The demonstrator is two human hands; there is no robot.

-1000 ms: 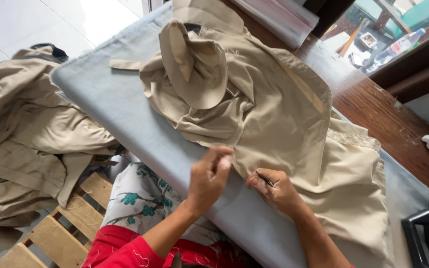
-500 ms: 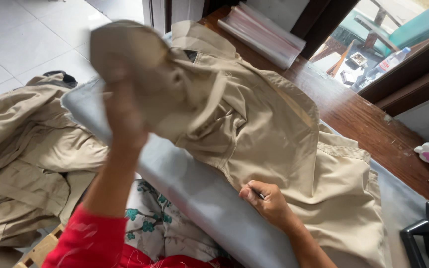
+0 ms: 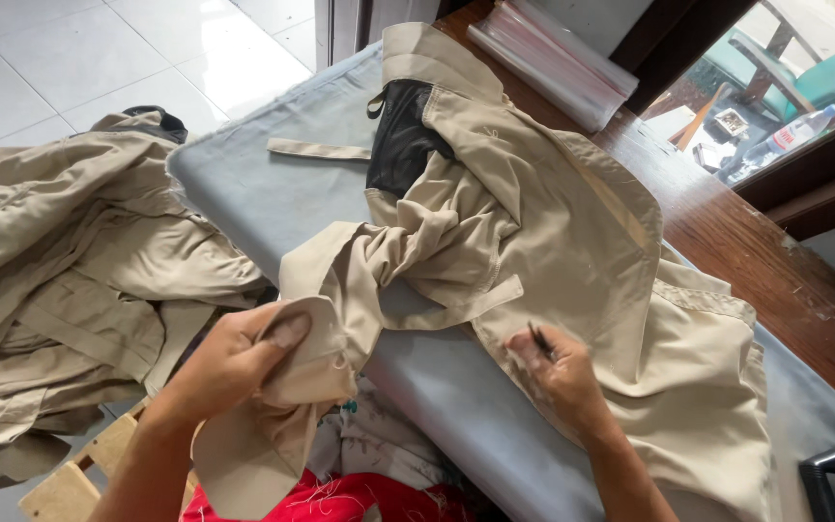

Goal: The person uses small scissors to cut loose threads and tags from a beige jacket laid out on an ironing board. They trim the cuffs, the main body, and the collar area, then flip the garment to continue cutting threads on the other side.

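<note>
Head view: left hand (image 3: 234, 362) gripped beige sleeve (image 3: 321, 290), fingers closed on fabric. Right hand (image 3: 558, 372) pressed on beige jacket (image 3: 553, 232), fingers pinching small dark tool (image 3: 539, 338). Jacket lay on grey worktop (image 3: 273, 193); garment pile (image 3: 60, 261) at left.

Two bare hands showed; one beige cotton garment (image 3: 572, 251) at twelve o'clock, one plastic water bottle (image 3: 783, 141) at two.
</note>
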